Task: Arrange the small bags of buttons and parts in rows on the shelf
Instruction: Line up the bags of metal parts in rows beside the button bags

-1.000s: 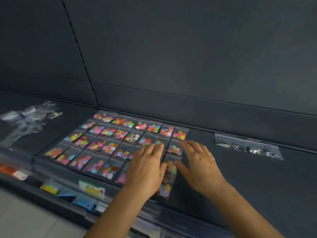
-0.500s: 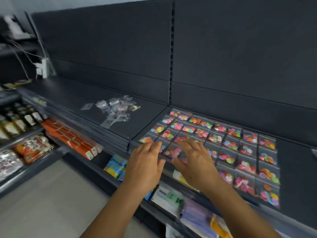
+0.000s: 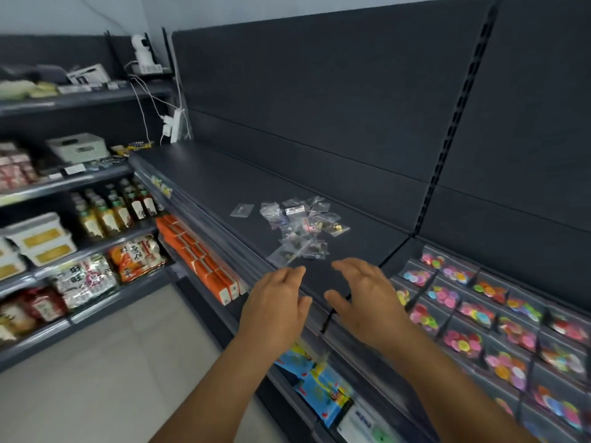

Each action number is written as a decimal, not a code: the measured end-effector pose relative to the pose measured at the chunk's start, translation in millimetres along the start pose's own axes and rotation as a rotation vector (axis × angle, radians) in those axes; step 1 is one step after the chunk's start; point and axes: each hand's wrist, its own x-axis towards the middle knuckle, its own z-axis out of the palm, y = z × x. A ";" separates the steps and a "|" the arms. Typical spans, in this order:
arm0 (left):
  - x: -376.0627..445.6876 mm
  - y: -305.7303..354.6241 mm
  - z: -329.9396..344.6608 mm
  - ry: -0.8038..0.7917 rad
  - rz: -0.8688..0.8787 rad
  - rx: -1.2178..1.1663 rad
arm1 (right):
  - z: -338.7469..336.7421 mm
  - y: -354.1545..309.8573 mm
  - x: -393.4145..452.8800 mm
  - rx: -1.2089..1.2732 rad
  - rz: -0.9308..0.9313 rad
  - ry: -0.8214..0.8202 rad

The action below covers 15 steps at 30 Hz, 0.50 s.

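Observation:
A loose pile of small clear bags of parts [image 3: 300,228] lies on the dark shelf [image 3: 224,183], with one flat bag [image 3: 242,210] apart at its left. To the right, bags of coloured buttons [image 3: 473,314] lie in neat rows on the adjoining shelf section. My left hand [image 3: 275,310] and my right hand [image 3: 367,302] hover side by side over the shelf's front edge, just short of the pile. Both have relaxed, spread fingers and hold nothing.
Orange boxes [image 3: 198,257] and blue packets [image 3: 319,385] fill the lower shelves below my hands. A side rack on the left carries bottles [image 3: 112,212], snack packs [image 3: 137,257] and tubs [image 3: 38,238]. A power strip [image 3: 174,126] with cables hangs at the back corner.
My view and both hands have swung left, away from the rows of button bags toward the loose pile of clear bags. Neither hand has picked anything up.

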 end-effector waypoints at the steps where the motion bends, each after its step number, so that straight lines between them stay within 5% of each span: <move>1: 10.5 -7.9 1.5 -0.003 -0.013 0.000 | 3.2 -1.0 14.2 0.004 -0.008 -0.005; 15: 113.0 -67.6 35.9 -0.072 -0.101 0.112 | 42.5 23.8 140.0 0.029 0.024 -0.110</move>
